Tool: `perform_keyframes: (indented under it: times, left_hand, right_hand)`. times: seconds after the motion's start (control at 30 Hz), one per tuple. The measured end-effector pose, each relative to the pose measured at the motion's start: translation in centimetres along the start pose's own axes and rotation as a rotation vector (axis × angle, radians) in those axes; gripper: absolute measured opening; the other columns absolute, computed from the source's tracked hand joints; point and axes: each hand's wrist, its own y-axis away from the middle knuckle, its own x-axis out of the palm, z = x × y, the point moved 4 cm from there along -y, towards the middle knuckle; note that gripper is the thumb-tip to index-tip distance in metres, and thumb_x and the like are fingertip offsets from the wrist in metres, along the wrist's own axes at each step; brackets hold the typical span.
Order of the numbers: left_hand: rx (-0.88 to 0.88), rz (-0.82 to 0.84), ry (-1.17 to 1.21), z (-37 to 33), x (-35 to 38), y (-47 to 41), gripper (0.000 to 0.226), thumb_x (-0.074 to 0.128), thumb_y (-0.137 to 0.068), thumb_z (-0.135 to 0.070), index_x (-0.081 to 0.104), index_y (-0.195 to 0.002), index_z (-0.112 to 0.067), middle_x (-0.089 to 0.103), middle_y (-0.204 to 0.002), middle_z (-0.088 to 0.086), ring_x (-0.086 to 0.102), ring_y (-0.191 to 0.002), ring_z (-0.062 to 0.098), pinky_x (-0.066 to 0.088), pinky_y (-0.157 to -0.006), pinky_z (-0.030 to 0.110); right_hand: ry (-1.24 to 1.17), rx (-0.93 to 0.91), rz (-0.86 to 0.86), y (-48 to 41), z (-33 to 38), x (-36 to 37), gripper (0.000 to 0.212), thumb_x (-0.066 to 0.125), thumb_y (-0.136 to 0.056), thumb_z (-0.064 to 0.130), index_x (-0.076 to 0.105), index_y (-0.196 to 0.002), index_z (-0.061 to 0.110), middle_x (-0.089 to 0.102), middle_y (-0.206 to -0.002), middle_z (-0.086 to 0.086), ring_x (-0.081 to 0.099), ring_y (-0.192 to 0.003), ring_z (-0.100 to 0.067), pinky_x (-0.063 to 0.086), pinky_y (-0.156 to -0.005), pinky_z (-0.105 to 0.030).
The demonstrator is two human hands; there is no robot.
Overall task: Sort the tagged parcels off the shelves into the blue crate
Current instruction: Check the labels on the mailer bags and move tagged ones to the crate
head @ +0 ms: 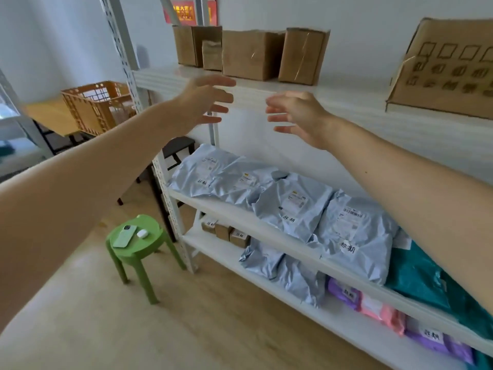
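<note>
Both hands, left (205, 102) and right (296, 116), empty, fingers spread, palms facing, just below cardboard boxes (253, 53) on top shelf (333, 100), likely framing two-handed lift.

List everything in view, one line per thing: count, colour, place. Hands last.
Cardboard boxes: five, brown, top shelf.
Mailer bags: four, grey-blue, tagged, middle shelf.
Teal bag: one, middle shelf, far right.
Small boxes: three, brown, tagged, lower shelf, left end.
Lower mailers: two, grey-blue, lower shelf.
Soft bags: purple and pink, count unclear, lower shelf, right.
Shelf unit: one, white.
Stool: one, green, floor left of shelves.
Phone: one, pale green, on stool.
Earbud case: one, white, on stool.
Crate: one, orange, back left.
Left hand: open, empty, before top shelf.
Right hand: open, empty, beside it.
</note>
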Motion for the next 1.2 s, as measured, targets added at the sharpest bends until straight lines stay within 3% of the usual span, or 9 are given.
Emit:
perform_keyframes:
  times: [0.2,0.4,0.5,0.73,0.9,1.07,1.2]
  left_hand:
    - [-0.151,-0.043,-0.012,7.4,-1.7,-2.0,0.029,0.056,-0.092,-0.011,0.062,-0.115,-0.028,0.065,-0.116,0.004,0.063,-0.107,0.023,0.051,-0.096,0.038]
    - [-0.274,-0.076,-0.005,14.0,-2.3,-6.5,0.027,0.058,-0.091,-0.008,0.064,-0.11,-0.026,0.067,-0.113,0.008,0.063,-0.098,0.023,0.053,-0.089,0.036]
    - [-0.312,-0.085,-0.015,16.2,-2.0,-9.5,0.029,0.056,-0.092,-0.007,0.062,-0.113,-0.025,0.066,-0.11,0.006,0.062,-0.098,0.022,0.052,-0.092,0.038]
    - [-0.447,-0.095,-0.071,22.8,-1.8,-11.6,0.028,0.058,-0.092,-0.009,0.063,-0.112,-0.029,0.063,-0.12,0.008,0.062,-0.108,0.024,0.05,-0.096,0.039]
    - [-0.454,-0.139,-0.092,25.7,-3.3,-12.5,0.027,0.061,-0.089,-0.007,0.064,-0.111,-0.023,0.062,-0.118,0.012,0.059,-0.111,0.029,0.048,-0.099,0.044]
    - [-0.457,-0.108,-0.127,28.3,-4.9,-14.2,0.025,0.059,-0.09,-0.006,0.065,-0.106,-0.024,0.062,-0.119,0.012,0.057,-0.114,0.028,0.046,-0.101,0.046]
    - [-0.458,-0.062,-0.125,31.0,-7.0,-16.0,0.027,0.055,-0.091,-0.004,0.065,-0.102,-0.027,0.063,-0.115,0.007,0.058,-0.11,0.024,0.047,-0.1,0.043]
  right_hand:
    - [0.02,0.1,0.125,-2.3,-6.6,3.9,0.006,0.061,-0.092,0.025,0.064,-0.093,0.02,0.064,-0.102,-0.002,0.061,-0.094,-0.018,0.05,-0.09,-0.035]
    - [-0.032,0.208,0.14,-7.1,-13.0,5.2,0.009,0.06,-0.092,0.02,0.061,-0.101,0.017,0.062,-0.101,-0.004,0.059,-0.093,-0.018,0.047,-0.086,-0.033]
    - [-0.071,0.235,0.136,-10.2,-15.3,5.2,0.014,0.059,-0.093,0.018,0.061,-0.107,0.014,0.063,-0.103,-0.005,0.059,-0.093,-0.018,0.047,-0.085,-0.032]
    - [-0.148,0.324,0.127,-15.0,-20.6,6.3,0.015,0.055,-0.093,0.015,0.062,-0.107,0.015,0.063,-0.105,-0.008,0.06,-0.094,-0.02,0.048,-0.081,-0.03]
    - [-0.168,0.385,0.121,-16.4,-23.5,8.2,0.01,0.055,-0.094,0.014,0.063,-0.1,0.016,0.064,-0.104,-0.008,0.06,-0.093,-0.02,0.049,-0.077,-0.027]
    - [-0.163,0.424,0.079,-17.5,-25.2,10.6,0.021,0.055,-0.093,0.012,0.063,-0.113,0.009,0.063,-0.106,-0.009,0.06,-0.097,-0.02,0.05,-0.088,-0.034]
    - [-0.15,0.442,0.064,-19.0,-26.4,13.8,0.015,0.058,-0.092,0.012,0.065,-0.105,0.013,0.065,-0.104,-0.008,0.061,-0.095,-0.02,0.051,-0.078,-0.029]
